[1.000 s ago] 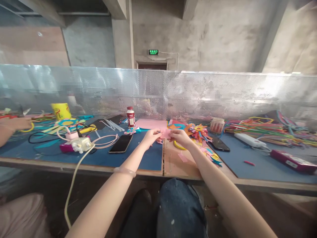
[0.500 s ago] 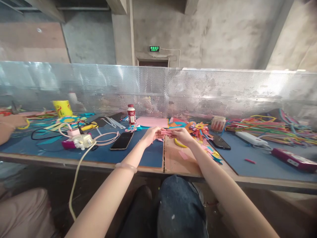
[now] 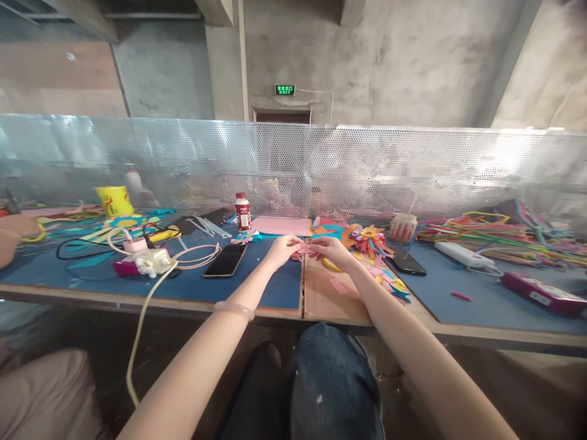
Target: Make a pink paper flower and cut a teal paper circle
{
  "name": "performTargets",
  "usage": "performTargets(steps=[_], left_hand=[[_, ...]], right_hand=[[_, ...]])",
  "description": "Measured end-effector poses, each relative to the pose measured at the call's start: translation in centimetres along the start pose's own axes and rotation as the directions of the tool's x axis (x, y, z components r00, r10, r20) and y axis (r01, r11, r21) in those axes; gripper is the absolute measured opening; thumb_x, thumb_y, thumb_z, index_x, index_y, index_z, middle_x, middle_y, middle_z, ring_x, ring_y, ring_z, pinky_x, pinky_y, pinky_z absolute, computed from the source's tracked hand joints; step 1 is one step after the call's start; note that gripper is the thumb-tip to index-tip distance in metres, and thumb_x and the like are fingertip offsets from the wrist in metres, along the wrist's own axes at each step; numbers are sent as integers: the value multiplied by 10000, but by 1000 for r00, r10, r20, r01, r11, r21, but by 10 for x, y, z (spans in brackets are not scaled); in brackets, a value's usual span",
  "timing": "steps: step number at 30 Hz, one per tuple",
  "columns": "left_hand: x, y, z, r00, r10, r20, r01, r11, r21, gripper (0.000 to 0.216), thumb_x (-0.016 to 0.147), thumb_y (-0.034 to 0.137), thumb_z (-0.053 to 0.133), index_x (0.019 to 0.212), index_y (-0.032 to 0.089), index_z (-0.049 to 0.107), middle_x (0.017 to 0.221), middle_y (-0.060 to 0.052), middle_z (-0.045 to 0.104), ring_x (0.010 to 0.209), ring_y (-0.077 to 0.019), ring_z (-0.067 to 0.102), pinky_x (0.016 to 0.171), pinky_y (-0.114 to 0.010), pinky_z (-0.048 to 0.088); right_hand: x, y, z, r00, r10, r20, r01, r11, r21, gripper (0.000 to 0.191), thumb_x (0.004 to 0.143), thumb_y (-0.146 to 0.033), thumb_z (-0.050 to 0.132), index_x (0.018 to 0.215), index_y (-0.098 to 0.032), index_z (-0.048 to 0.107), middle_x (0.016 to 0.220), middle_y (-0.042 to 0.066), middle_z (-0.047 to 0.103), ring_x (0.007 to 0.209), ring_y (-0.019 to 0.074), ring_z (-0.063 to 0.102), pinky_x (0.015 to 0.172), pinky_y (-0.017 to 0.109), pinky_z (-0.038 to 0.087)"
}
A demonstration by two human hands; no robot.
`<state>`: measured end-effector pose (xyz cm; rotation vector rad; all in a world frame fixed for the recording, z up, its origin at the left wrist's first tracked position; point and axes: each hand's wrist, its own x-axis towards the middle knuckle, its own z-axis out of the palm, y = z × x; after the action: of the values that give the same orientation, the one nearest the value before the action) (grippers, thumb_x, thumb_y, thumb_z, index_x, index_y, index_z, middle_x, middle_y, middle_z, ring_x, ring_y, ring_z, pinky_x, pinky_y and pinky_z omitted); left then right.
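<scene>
A small piece of pink paper [image 3: 304,249] is held between my two hands, above the seam between the blue mat and the bare wood. My left hand [image 3: 285,251] pinches its left end, and my right hand [image 3: 332,251] pinches the right end. My fingers partly cover the paper, so its exact folds are hard to make out. Just right of my right hand lies an orange and red paper flower [image 3: 368,239]. Cut pieces of pink, yellow and blue paper [image 3: 395,286] are scattered below it. Behind my hands lies a pink paper sheet [image 3: 281,227].
A red-capped bottle [image 3: 243,211] stands behind a black phone [image 3: 224,261]. Plugs and cables [image 3: 153,261] lie on the left, near a yellow roll [image 3: 114,201]. At right are another phone [image 3: 407,262], a jar [image 3: 403,228], a purple power strip [image 3: 543,293] and coloured strips [image 3: 472,238]. Another person's hand [image 3: 16,235] is far left.
My hands have dipped slightly and the pink paper between them is turned to a different angle. The other person's hand at far left has shifted a little left.
</scene>
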<state>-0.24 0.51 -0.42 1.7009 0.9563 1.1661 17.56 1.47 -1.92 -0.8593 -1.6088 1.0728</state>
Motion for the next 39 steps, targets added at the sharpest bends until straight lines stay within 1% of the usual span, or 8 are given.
performTargets(steps=[2,6,11,19,27,34,39], left_hand=[[1,-1,0,1000,7,-6,-7,1000,18,36,775,105,569,757,114,599,647,1,634,482,-91,601,496,-191,472],[1,0,0,1000,4,-13,-4,999,41,47,784,103,556,767,115,598,618,4,632,484,-105,608,474,-196,465],[1,0,0,1000,3,-10,-2,999,46,69,796,97,536,763,115,594,594,6,631,490,-114,620,474,-197,462],[3,-4,-1,1000,3,4,-3,1000,26,67,801,149,551,766,118,599,551,10,625,490,-132,627,513,-226,481],[0,-1,0,999,2,43,-2,1000,-9,78,748,175,633,784,108,615,635,-24,661,537,-129,635,565,-241,500],[-3,3,0,1000,-10,29,10,1000,-5,115,722,194,670,769,104,616,622,-37,665,540,-132,635,539,-232,496],[-2,1,0,1000,3,30,-3,1000,6,137,723,219,671,774,105,614,632,-42,667,545,-134,638,533,-229,500]], right_hand=[[1,2,0,1000,-10,-8,9,999,-30,218,636,-284,723,782,-128,676,640,25,653,540,97,585,494,195,455],[3,4,0,1000,-25,-18,24,998,-53,224,642,-314,711,758,-126,669,582,8,642,480,80,549,509,210,459],[4,6,-1,999,-35,-20,34,998,-54,260,637,-347,708,757,-121,662,591,18,648,490,90,559,515,222,464],[4,7,-1,999,-29,-21,28,999,-40,287,642,-399,700,731,-128,663,584,22,643,478,87,546,504,223,457],[6,9,-2,999,-47,-14,46,998,-48,297,653,-399,699,764,-124,673,599,24,642,499,91,556,515,222,457],[5,9,-2,997,-76,-11,75,994,-81,300,650,-384,696,792,-121,681,597,23,639,522,100,570,536,230,469],[5,7,-2,994,-108,-6,106,984,-144,319,669,-405,670,805,-117,674,616,32,641,541,108,580,546,237,481]])
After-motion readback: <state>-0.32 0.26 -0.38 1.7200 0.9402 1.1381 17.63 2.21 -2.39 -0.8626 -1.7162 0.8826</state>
